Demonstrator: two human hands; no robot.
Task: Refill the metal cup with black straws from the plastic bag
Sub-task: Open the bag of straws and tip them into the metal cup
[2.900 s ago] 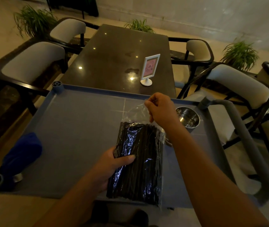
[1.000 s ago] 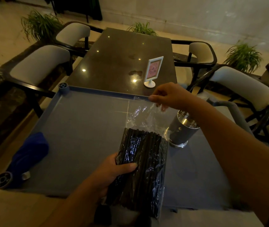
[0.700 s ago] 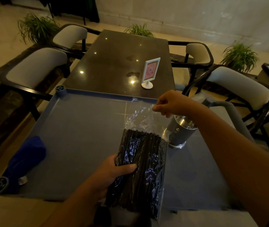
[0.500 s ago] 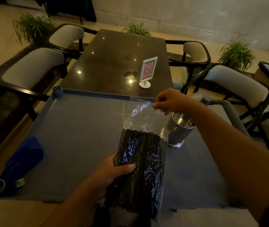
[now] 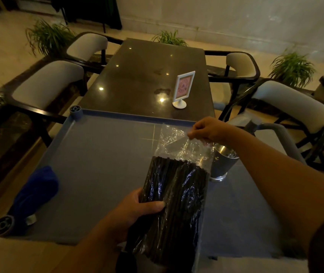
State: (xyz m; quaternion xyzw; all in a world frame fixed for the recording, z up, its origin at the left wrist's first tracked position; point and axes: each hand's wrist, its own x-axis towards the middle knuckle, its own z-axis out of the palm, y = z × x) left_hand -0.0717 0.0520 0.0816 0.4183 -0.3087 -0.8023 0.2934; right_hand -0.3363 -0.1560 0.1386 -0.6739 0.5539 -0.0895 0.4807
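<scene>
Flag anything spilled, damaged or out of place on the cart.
Nothing stands out. The metal cup stands upright on the cart tray, no straws lie loose, and the plastic bag looks intact between the left hand and right hand.

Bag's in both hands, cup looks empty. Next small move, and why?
Probably pull the bag's mouth open. The right hand pinches the clear top of the plastic bag, the left hand grips the black straws through it, none are out, and the metal cup waits beside it.
</scene>
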